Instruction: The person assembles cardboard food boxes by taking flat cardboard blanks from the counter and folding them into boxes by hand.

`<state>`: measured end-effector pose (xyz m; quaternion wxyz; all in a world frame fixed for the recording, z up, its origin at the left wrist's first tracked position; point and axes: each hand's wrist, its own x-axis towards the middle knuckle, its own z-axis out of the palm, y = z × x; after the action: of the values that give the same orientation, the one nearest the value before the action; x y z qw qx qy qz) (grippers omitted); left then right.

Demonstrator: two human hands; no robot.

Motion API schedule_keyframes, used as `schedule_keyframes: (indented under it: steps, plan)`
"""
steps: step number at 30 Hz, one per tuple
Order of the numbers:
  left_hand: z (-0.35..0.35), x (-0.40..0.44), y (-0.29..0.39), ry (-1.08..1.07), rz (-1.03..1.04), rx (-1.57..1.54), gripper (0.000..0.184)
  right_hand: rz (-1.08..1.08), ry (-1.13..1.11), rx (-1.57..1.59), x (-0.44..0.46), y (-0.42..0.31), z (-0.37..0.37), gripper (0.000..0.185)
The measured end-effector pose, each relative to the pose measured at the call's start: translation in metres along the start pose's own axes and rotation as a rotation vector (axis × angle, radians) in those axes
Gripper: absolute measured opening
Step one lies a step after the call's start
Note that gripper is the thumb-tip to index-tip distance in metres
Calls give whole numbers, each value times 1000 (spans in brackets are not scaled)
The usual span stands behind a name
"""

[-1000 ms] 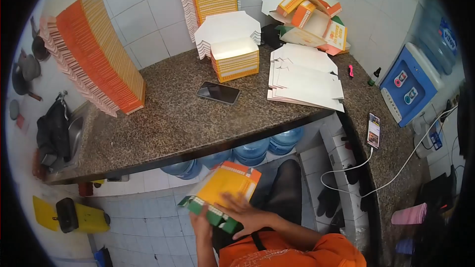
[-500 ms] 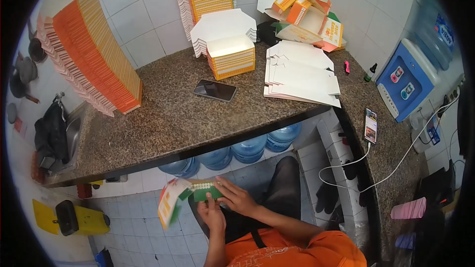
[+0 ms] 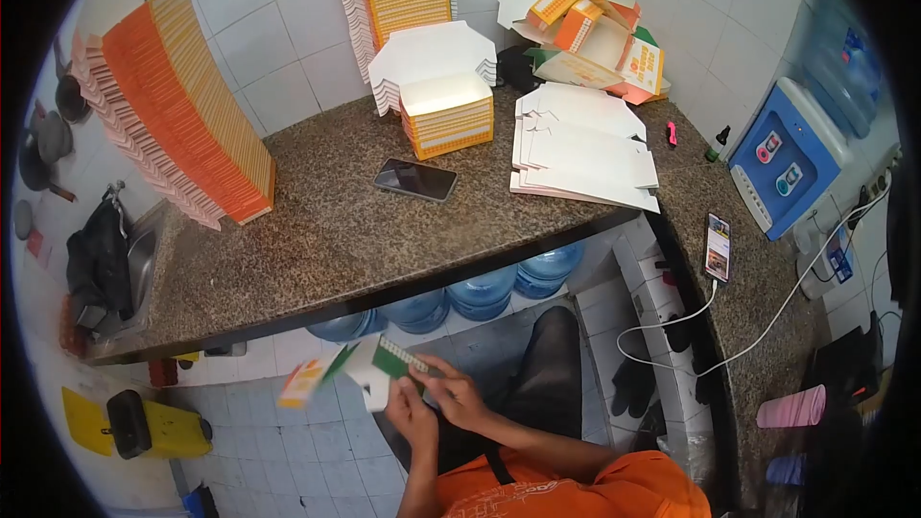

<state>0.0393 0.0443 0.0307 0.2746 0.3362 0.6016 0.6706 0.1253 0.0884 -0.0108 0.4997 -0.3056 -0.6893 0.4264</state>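
Above my lap, I hold a partly folded cardboard food box (image 3: 366, 363) with green, white and orange-yellow panels. My left hand (image 3: 411, 414) grips its lower edge, fingers closed. My right hand (image 3: 455, 397) is closed on the green panel's right end, where a row of white marks runs. The far orange-yellow flap points left and is blurred by motion. My fingers partly hide the near edge of the box.
On the granite counter (image 3: 326, 240) stand a tall leaning box stack (image 3: 192, 105), a shorter nested stack (image 3: 449, 120), flat white blanks (image 3: 585, 149) and a dark phone (image 3: 415, 179). A plugged-in phone (image 3: 718, 247) lies right. Blue water jugs (image 3: 480, 295) stand underneath.
The box has turned in my hands: its green panel now slants and more white inner surface shows. The orange-yellow flap has swung up and left. Both hands keep hold of it.
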Motion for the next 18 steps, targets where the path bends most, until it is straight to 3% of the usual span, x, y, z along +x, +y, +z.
schedule_keyframes:
  steps: [2, 3, 4, 6, 8, 10, 11, 12, 14, 15, 16, 18]
  plan:
    - [-12, 2, 10, 11, -16, 75, 28, 189, -219, 226, -1, 3, -21, 40]
    - [-20, 1, 9, -24, -87, 38, 26, 304, -165, 278, -1, -8, -25, 43]
    - [-29, -1, 8, -24, -90, 36, 26, 307, -165, 276, 6, -12, -27, 43]
    - [-45, -8, 7, -243, -297, 104, 25, 110, -73, 11, 22, -17, -34, 41]
    - [-56, -5, 8, -296, -267, 147, 24, 105, -43, -17, 24, -5, -40, 37]
    - [-64, -2, 7, -403, -310, 225, 23, 530, -381, -64, 28, -11, -54, 40]
    - [-57, -2, 3, -336, -211, 243, 24, 398, -467, 47, 28, -10, -56, 42]
    - [-52, -1, 9, -340, -211, 240, 24, 399, -464, 43, 33, -15, -60, 42]
    - [-44, 0, 28, -285, -145, 419, 28, 426, -708, 65, 42, -32, -67, 38]
    - [-43, 3, 32, -358, -279, 333, 28, 457, -610, 84, 41, -26, -63, 34]
    - [-46, 7, 31, -365, -276, 330, 28, 457, -603, 80, 37, -23, -59, 34]
    - [-50, 17, 26, -434, -205, 313, 28, 186, -474, -3, 38, -27, -54, 34]
